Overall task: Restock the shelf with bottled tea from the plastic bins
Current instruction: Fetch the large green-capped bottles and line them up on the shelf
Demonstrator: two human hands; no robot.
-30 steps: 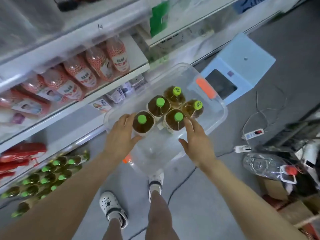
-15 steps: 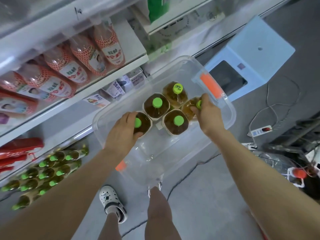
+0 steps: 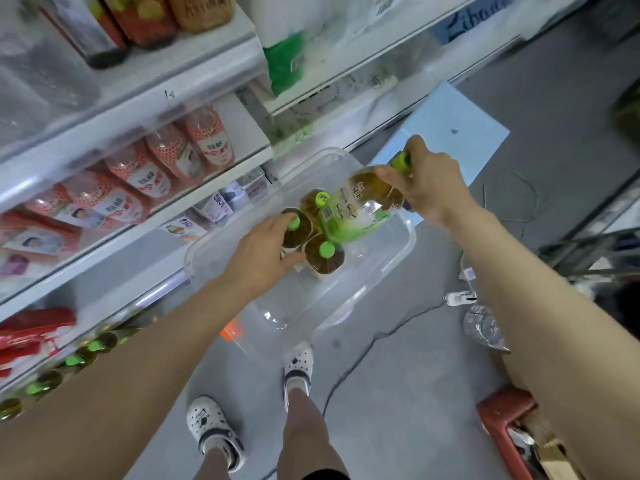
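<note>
Fingers of the right hand grip a tea bottle by its neck, lifted tilted above the clear bin, while the left hand closes round another bottle inside — pickup step; next, probably lifting both toward the bottom shelf.

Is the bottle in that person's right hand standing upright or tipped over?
Tipped. The right hand grips the tea bottle near its green cap, its body lying sideways above the clear bin.

Right hand: grips neck of a tea bottle, bottle tilted, above the clear bin, frame centre-right.
Left hand: fingers curled round a green-capped bottle standing in the bin.
Bin contents: two more upright bottles beside it.
Lower left: shelf row of green-capped bottles.
</note>
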